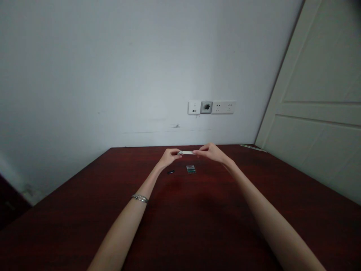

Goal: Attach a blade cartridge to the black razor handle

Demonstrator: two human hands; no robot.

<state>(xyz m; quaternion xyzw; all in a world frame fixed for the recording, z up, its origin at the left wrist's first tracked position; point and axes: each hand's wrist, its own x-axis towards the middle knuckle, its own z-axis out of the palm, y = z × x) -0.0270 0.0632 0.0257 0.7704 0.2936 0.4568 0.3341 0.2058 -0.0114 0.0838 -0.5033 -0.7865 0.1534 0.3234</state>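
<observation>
My left hand (pixel 170 156) and my right hand (pixel 209 152) are raised over the far part of the table, with a slim white bar-shaped object (pixel 187 153) level between them. Its left end looks grey and metallic, and my left fingers pinch it there. The right end sits between my right thumb and fingers. What kind of object it is, I cannot make out. Below it on the table lies a small clear flat case (pixel 191 169) with a teal band. To the left of the case, near my left wrist, is a small black piece (pixel 170 172).
The dark red-brown table (pixel 180 226) reaches back to a white wall (pixel 141 67). Wall sockets (pixel 223 107) sit above its far edge, and a pale panelled door (pixel 318 101) stands on the right. A thin pale strip (pixel 253 148) lies at the far right corner.
</observation>
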